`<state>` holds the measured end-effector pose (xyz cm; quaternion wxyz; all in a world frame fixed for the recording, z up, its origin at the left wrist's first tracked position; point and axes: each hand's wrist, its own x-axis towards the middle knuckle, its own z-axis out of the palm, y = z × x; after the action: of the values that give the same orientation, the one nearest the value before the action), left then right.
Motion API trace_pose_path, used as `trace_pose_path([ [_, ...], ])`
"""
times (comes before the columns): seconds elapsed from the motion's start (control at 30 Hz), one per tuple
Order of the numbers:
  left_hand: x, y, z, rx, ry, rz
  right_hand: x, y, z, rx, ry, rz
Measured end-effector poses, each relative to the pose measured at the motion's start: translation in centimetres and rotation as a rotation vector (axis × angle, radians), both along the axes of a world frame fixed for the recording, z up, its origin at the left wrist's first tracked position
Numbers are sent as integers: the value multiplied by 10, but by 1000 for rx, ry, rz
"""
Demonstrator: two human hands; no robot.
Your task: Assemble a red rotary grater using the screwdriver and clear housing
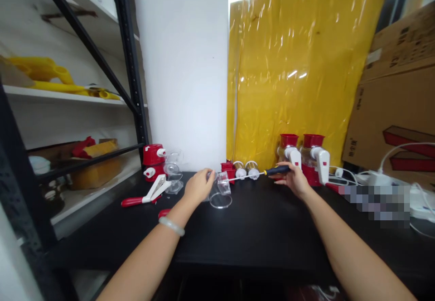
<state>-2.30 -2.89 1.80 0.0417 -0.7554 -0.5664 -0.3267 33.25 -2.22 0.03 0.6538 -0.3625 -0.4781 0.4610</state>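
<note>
- Clock centred on the clear plastic part, sitting mid-bench, round ring of it toward 6 o'clock.
- Left hand at 9 o'clock; fingers closed on the part's near-left side; pale bangle on that wrist.
- Right hand at 3 o'clock; gripping screwdriver by the rear of its dark handle; shaft points to 9 o'clock, tip at the clear part; can't tell how far in it goes.
- Red part just behind, 12 to 1 o'clock; two metal drums beside it, 2 o'clock.
- Two red-and-white assembled units upright, between 2 and 3 o'clock, behind right hand.
- Red bodies stacked at 10 o'clock; other clear pieces beside them; white crank with red grip at 9 o'clock.
- All on black bench.
</note>
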Motion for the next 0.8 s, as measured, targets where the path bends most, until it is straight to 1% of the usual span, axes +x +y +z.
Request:
trace_pose_path([
  [0.03,-1,1,0,-1,-5,-7,0,-2,-2,39,6,42],
  [0.1,-2,3,0,2,-7,-13,1,-6,-3,57,-20,44],
  [0.3,-3,2,2,-13,-15,-33,1,-5,-7,86,-268,-163],
  [0.37,-3,2,3,-23,-17,-47,0,-4,-8,85,-218,-166],
  [0.5,-3,3,3,-23,-20,-65,-2,-5,-5,99,-15,-95],
  [0.57,-4,3,3,-22,-21,-66,-4,-5,-5,92,-6,-107],
  [0.63,-4,3,3,-24,-16,-71,-4,-4,-6,58,-71,-167],
  [0.73,-4,3,2,-19,-6,-77,-4,-4,-9,29,-247,-289],
  [0.8,-3,3,2,-10,0,-77,-4,-4,-10,47,-263,-313],
])
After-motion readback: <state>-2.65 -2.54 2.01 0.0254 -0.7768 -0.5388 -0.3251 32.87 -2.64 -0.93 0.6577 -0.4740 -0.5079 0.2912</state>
